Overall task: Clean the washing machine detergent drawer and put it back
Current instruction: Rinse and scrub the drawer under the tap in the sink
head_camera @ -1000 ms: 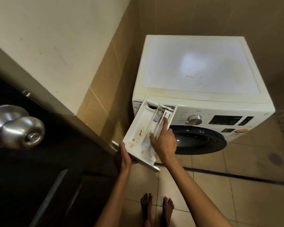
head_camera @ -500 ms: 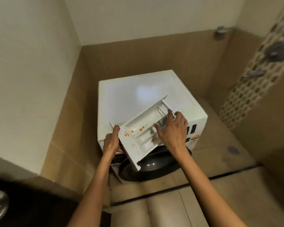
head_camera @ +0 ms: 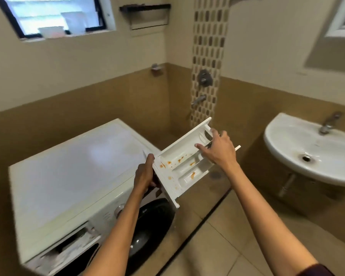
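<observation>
Clearly the detergent drawer point(head_camera: 175, 152) is out of the washing machine point(head_camera: 78, 172), held in the air just off the machine's corner, near the centre of the head view and tilted with its back end raised toward 1 o'clock. The left hand point(head_camera: 144, 174) grips the drawer's front end at 9 o'clock, thumb lying up along the edge; its other fingers wrap underneath, mostly hidden. The right hand point(head_camera: 217, 150) holds the back end at 2 o'clock, fingers curled over the inner walls. Orange stains point(head_camera: 180, 160) spot the compartments. The open slot point(head_camera: 68, 250) shows at 7 o'clock on the machine's front.

By my reading, the step is carrying the dirty drawer to be washed. A sink point(head_camera: 287, 140) with a tap point(head_camera: 328, 123) sits at 3 o'clock, well apart; the next move likely calls for keeping both grips and swinging the drawer over the basin.
</observation>
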`<act>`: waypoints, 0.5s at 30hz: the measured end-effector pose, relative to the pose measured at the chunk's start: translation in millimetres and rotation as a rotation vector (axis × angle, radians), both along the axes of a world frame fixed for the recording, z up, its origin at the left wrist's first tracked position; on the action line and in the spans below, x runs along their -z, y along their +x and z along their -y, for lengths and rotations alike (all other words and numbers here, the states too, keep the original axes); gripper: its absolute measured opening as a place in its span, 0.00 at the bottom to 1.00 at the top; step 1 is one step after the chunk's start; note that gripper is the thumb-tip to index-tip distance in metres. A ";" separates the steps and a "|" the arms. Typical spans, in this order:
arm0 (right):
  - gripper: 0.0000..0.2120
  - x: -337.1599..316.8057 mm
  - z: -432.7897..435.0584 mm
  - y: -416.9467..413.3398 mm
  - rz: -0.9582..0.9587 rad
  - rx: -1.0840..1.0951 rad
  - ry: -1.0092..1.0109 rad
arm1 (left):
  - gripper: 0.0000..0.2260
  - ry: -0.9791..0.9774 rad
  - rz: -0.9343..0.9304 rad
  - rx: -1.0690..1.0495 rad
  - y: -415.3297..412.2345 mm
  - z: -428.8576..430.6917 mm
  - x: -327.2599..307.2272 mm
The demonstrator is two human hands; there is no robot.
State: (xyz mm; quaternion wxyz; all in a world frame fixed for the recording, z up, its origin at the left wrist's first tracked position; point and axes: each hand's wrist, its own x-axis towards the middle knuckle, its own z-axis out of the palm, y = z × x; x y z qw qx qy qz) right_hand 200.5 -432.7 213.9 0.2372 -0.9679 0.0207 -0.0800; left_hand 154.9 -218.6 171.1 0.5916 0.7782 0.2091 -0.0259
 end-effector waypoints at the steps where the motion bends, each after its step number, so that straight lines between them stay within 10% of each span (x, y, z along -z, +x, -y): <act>1: 0.37 -1.7 16.7 4.8 -0.005 0.028 0.012 | 0.23 0.005 0.005 0.026 9.9 16.5 -0.6; 15: 0.36 -14.1 293.1 83.9 -0.024 0.375 -0.009 | 0.27 -0.095 -0.008 0.306 141.4 297.6 -10.0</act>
